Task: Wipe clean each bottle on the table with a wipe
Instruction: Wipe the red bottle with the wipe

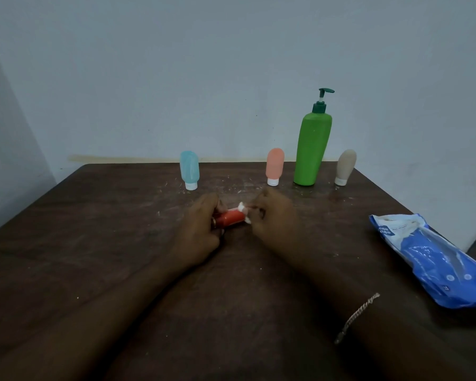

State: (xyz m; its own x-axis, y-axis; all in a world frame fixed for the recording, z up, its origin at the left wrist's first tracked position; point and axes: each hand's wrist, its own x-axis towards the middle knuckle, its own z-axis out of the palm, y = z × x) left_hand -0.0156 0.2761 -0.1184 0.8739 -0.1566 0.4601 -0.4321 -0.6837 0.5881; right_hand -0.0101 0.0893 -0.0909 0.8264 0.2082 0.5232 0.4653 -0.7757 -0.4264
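Note:
My left hand (201, 229) grips a small red bottle (230, 218), held on its side just above the dark wooden table (94, 243). My right hand (272, 215) pinches a crumpled white wipe (243, 213) against the bottle's right end. Along the table's far edge stand a blue squeeze bottle (189, 169), a pink squeeze bottle (274, 166), a tall green pump bottle (312, 149) and a beige squeeze bottle (345, 166); the squeeze bottles rest cap down.
A blue pack of wipes (434, 257) lies on the table's right side, hanging over the right edge. A pale wall rises just behind the far edge. White specks dot the tabletop near the bottles.

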